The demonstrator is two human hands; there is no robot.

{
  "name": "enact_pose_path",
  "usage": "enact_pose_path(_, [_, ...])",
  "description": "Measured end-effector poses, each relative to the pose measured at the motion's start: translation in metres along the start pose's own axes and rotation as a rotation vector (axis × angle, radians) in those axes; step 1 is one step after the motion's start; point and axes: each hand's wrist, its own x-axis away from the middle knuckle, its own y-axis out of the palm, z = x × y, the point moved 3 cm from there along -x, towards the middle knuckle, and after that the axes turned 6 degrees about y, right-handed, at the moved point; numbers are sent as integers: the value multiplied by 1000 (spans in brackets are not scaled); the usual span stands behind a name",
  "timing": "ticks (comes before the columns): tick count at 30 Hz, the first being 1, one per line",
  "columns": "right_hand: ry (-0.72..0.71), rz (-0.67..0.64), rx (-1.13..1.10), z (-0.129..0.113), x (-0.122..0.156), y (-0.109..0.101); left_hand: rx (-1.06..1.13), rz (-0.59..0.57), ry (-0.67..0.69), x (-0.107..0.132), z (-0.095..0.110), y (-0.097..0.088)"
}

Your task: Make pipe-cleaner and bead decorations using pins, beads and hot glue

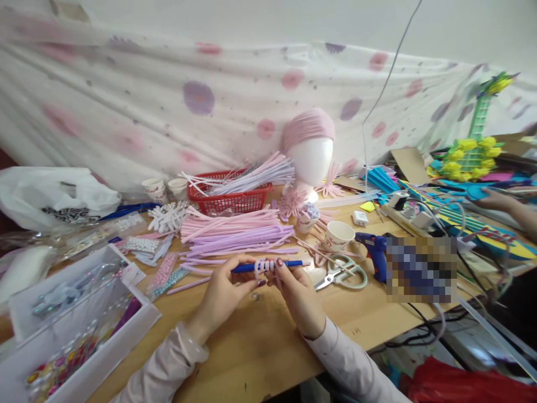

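Observation:
My left hand (pixel 224 294) is closed around the left part of a blue pen (pixel 289 262), held level above the wooden table (pixel 260 347). A pale pink pipe cleaner (pixel 264 265) is coiled in several loops around the pen's middle. My right hand (pixel 298 295) pinches that coil with thumb and fingertips. Just behind the hands lies a pile of pink and lilac pipe cleaners (pixel 235 232).
Scissors (pixel 342 275), a blue glue gun (pixel 373 249) and paper cups (pixel 338 235) lie right of the hands. A red basket (pixel 230 198) and a foam head (pixel 312 154) stand behind. White bead boxes (pixel 75 330) sit at left. Another person's hand (pixel 499 201) works at far right.

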Motion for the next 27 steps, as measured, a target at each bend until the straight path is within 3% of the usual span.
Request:
enact_pose_path(4, [-35, -32, 200, 2, 3, 3, -121, -15, 14, 3, 0, 3])
enact_pose_path(13, [-37, -142, 473, 5, 7, 10, -595, 44, 218, 12, 5, 4])
enact_pose_path(16, [-105, -210, 592, -3, 8, 8, -646, -67, 195, 13, 5, 5])
enact_pose_path(20, [-174, -264, 683, -16, 8, 0, -564, -381, 94, 13, 9, 6])
enact_pose_path(22, [-147, -265, 654, -19, 8, -4, -510, -483, 56, 13, 12, 6])
enact_pose_path(27, [-86, -293, 662, -19, 10, -5, -580, -467, 54, 13, 17, 8])
